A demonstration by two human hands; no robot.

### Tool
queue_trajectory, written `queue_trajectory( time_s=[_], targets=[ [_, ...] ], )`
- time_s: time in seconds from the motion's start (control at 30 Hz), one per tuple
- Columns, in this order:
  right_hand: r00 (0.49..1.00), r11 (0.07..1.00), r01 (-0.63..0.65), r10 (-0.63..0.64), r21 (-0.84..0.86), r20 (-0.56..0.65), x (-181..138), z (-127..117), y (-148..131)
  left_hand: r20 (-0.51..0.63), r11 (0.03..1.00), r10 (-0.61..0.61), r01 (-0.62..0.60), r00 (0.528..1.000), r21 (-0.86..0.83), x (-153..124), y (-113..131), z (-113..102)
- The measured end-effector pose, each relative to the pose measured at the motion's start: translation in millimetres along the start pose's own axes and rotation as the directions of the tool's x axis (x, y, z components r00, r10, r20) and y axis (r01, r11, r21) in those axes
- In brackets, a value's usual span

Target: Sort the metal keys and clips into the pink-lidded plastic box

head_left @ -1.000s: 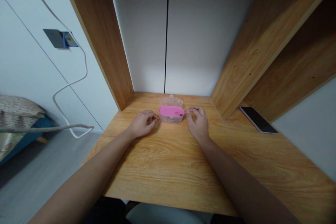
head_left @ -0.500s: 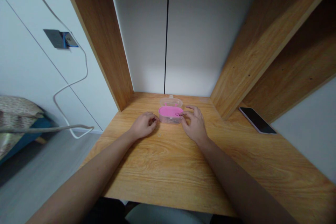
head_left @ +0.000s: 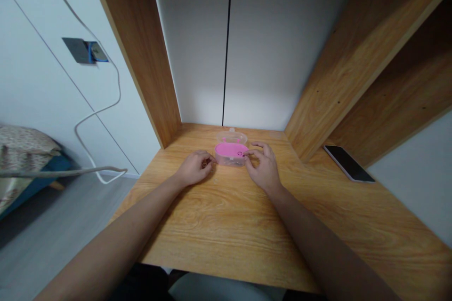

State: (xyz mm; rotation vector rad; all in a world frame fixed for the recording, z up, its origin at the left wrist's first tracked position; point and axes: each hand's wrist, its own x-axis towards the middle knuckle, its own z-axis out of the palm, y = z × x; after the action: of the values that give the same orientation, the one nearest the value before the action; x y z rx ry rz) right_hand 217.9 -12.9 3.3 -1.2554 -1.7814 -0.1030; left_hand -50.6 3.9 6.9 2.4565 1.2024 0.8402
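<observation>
Wood-grained desk (head_left: 212, 225) set in an alcove, with white panels (head_left: 197, 61) behind it split by a dark vertical seam (head_left: 226, 56), and timber uprights (head_left: 129, 51) on both sides; near the back of the desktop, roughly midway across, stands a clear oval plastic box (head_left: 229, 162) with a pink top surface (head_left: 227, 149), its transparent lid (head_left: 232, 138) tipped back on the far side; on the right part of the pink lies a small dark ring (head_left: 239, 153); the left hand (head_left: 191, 169) rests at the box's left end, fingers curled in and thumb drawn close to the index finger, the tips at or just beside the box wall; whether they pinch anything I cannot tell; the right hand (head_left: 264, 168) reaches over the right end, thumb and index fingertips nearly together at the pink edge beside the ring, another finger extended farther back; a dark spot shows at those tips, too small to say whether it is gripped; well apart to the right, a dark-screened smartphone (head_left: 349, 163) lies flat near the wooden panel; on the left, a white cable (head_left: 118, 80) hangs past a wall socket (head_left: 97, 51), above grey flooring (head_left: 81, 225) and a bed with patterned fabric (head_left: 24, 143)
</observation>
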Motion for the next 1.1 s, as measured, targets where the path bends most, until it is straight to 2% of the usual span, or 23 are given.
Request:
queue_trajectory(
  time_s=[0.37,0.67,0.83,0.97,1.1],
  targets=[
    [0.999,0.998,0.010,-0.008,0.063,-0.032,1,3,-2,-0.008,1.000,-0.003,0.004,1.000,0.008,-1,-1,1],
    [0.991,0.981,-0.124,0.131,0.146,-0.039,6,17,-6,-0.027,1.000,-0.018,0.019,0.999,0.023,0,-2,2],
    [0.995,0.987,-0.100,0.098,0.128,0.016,5,17,-6,-0.025,1.000,-0.021,0.021,0.999,0.014,0,-4,2],
    [0.996,0.987,-0.093,0.092,0.128,0.014,5,15,-6,-0.034,1.000,-0.011,0.012,0.999,0.019,0,-4,2],
    [0.996,0.994,-0.083,0.079,0.071,0.051,5,12,-6,-0.041,0.999,-0.018,0.019,0.999,0.031,0,-4,1]
  ],
)
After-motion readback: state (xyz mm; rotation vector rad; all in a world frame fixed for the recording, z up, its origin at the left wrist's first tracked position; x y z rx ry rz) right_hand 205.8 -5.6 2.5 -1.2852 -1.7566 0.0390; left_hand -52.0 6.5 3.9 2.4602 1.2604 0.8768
